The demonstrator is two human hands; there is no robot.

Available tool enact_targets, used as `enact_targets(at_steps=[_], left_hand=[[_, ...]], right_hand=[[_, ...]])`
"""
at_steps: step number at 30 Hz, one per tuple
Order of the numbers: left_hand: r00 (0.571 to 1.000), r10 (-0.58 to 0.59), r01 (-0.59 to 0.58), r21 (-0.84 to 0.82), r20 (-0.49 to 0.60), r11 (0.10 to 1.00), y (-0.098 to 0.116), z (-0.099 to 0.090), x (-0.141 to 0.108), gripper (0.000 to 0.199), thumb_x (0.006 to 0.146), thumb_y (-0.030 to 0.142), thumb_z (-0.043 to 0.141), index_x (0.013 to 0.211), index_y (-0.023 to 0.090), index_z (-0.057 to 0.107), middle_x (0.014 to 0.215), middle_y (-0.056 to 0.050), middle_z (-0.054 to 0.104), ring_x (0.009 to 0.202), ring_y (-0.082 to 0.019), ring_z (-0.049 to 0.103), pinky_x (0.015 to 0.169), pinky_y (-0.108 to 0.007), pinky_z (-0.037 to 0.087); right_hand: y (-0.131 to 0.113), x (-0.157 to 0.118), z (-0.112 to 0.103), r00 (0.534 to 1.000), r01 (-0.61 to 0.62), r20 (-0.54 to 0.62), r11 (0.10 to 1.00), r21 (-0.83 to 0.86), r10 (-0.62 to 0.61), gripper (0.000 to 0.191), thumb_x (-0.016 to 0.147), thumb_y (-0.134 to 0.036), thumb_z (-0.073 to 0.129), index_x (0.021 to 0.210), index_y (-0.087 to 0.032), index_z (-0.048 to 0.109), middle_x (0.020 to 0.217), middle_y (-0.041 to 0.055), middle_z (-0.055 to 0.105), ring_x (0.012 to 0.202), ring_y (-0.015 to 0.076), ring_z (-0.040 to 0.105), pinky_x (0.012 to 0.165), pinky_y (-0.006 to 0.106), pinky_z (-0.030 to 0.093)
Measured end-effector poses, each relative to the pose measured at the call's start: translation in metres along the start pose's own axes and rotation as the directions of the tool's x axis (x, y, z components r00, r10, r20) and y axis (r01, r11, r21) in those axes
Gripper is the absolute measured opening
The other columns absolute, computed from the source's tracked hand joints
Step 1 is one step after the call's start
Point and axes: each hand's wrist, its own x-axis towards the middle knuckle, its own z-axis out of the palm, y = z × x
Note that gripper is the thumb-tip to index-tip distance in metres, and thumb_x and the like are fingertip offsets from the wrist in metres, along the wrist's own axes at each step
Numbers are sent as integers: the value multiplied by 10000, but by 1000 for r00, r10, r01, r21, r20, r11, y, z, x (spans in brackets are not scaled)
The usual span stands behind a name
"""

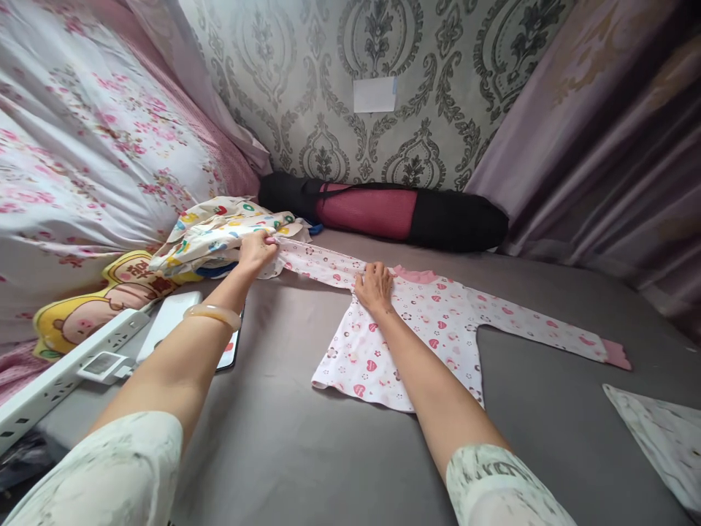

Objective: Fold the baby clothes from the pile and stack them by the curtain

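Observation:
A small white shirt [432,321] with pink hearts and a pink collar lies spread on the grey sheet [285,438]. Its right-hand sleeve stretches out to a pink cuff. My left hand [257,250] is closed on the cuff end of the other sleeve, which is pulled out straight beside a pile of patterned cloth. My right hand [375,286] rests on the shirt at the shoulder, near the collar, its fingers bent and pressed on the fabric.
Crumpled colourful cloth [213,223] lies at the left, near a yellow cushion [82,314], a white power strip [60,372] and a phone [230,351]. A black and red bag [366,212] lies along the wall. Folded pale cloth [662,438] sits at the right.

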Motion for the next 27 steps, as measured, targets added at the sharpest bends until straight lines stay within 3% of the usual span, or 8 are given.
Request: enact_targets(at_steps=[5, 13, 17, 20, 22, 24, 26, 27], left_hand=[[1000, 15, -13, 206, -7, 979, 3, 24, 1, 335, 850, 274, 448, 1124, 165, 607, 1163, -182, 606, 1052, -332, 605, 880, -421, 477], [994, -42, 10, 291, 104, 957, -9, 45, -10, 424, 901, 310, 410, 1259, 93, 476, 1247, -259, 520, 1098, -387, 574, 877, -462, 469], [998, 8, 16, 337, -70, 941, 4, 48, -24, 433, 880, 269, 454, 1251, 46, 458, 1282, -286, 480, 1191, -416, 477, 955, -516, 394], [971, 187, -135, 309, -146, 942, 30, 60, -43, 411, 890, 255, 443, 1249, 56, 463, 1340, -249, 459, 1262, -409, 395, 1027, -524, 317], [920, 392, -387, 199, 14, 900, 50, 75, -56, 373, 905, 243, 408, 1234, 91, 499, 1309, -198, 517, 1243, -352, 439, 1045, -479, 330], [764, 614, -626, -3, 197, 780, 69, 95, -68, 387, 892, 205, 399, 1250, 117, 516, 1271, -170, 570, 1213, -284, 497, 1038, -428, 383], [593, 770, -755, -169, 235, 634, 87, 114, -77, 407, 891, 186, 385, 1270, 142, 528, 1282, -156, 584, 1229, -256, 508, 1054, -426, 393], [541, 806, -781, -214, 239, 587, 95, 122, -80, 416, 895, 177, 371, 1276, 141, 531, 1290, -157, 586, 1241, -248, 508, 1067, -425, 387]], right_hand=[[0, -1, -2, 988, 87, 129, 996, 5, -87, 381, 979, -326, 325, 1263, -202, 547, 1338, 120, 508, 1204, 254, 423, 1032, 373, 294], [-2, 1, -3, 934, 64, 353, 998, -12, -56, 607, 964, -581, 246, 1486, -291, 358, 1590, 69, 243, 1451, 284, 151, 1142, 473, 74], [-3, 3, -5, 924, 46, 379, 999, -3, -41, 630, 951, -592, 269, 1494, -282, 350, 1598, 77, 223, 1463, 287, 129, 1150, 474, 60], [0, 8, -10, 903, 49, 422, 996, 79, -78, 642, 960, -565, 253, 1516, -248, 300, 1610, 90, 179, 1478, 271, 89, 1159, 488, 33], [7, 10, -16, 882, 44, 457, 984, 173, -120, 652, 974, -530, 211, 1538, -205, 231, 1616, 91, 143, 1485, 238, 68, 1170, 465, 47], [18, 7, -24, 878, 35, 459, 973, 229, -140, 653, 986, -492, 152, 1546, -158, 191, 1620, 83, 123, 1487, 201, 61, 1181, 410, 72], [34, -2, -34, 891, 52, 432, 977, 207, -138, 654, 991, -461, 131, 1539, -110, 203, 1617, 88, 129, 1486, 184, 62, 1186, 359, 72], [44, -8, -40, 899, 69, 416, 983, 172, -136, 653, 992, -447, 143, 1534, -90, 213, 1615, 97, 139, 1486, 184, 66, 1187, 347, 58]])
